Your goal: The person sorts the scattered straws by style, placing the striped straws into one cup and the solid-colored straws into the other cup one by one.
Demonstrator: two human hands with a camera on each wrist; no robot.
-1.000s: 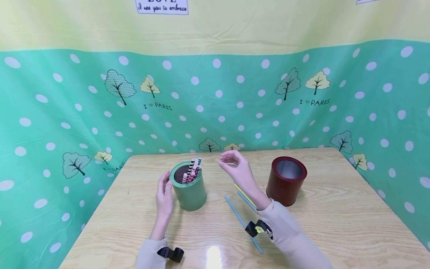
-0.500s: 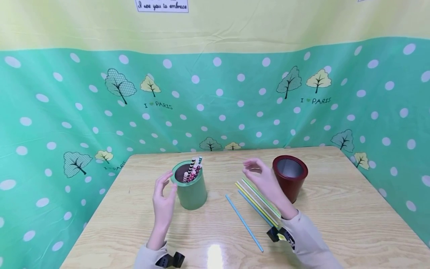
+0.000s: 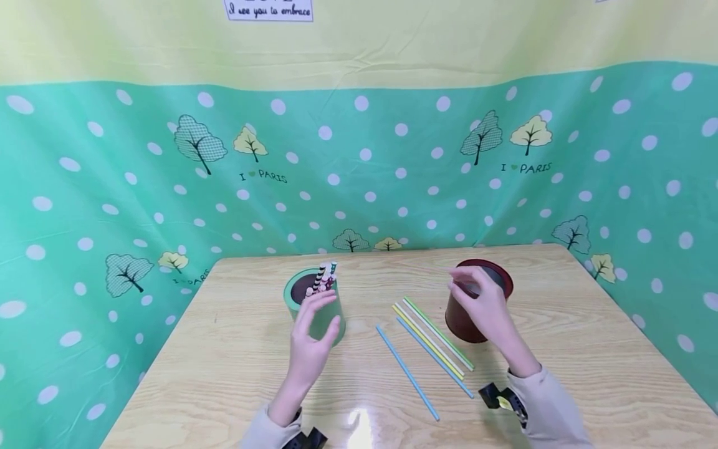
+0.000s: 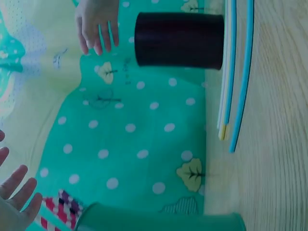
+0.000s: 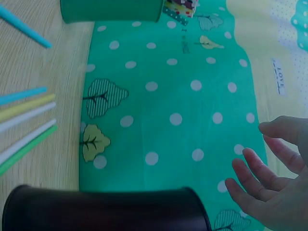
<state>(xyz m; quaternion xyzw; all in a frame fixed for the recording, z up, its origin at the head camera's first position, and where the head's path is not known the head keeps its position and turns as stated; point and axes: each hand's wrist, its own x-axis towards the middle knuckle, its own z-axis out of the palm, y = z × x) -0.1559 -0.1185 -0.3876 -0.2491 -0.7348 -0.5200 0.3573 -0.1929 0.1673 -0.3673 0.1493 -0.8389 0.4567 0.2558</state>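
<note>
Straws [image 3: 432,340] lying diagonal on table [image 3: 561,374], between both hands; right hand [image 3: 483,305] hovering nearer, grip spread, holding nothing.

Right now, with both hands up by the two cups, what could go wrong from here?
1. The right hand hovers with relaxed fingers at the rim of the dark red cup; the cup looks empty, so a nudge could tip it.
2. The left hand is close in front of the green cup, whose patterned straws stick out above the rim; a bump could spill them.
3. The loose straws lie between the cups and could get swept or rolled.
</note>
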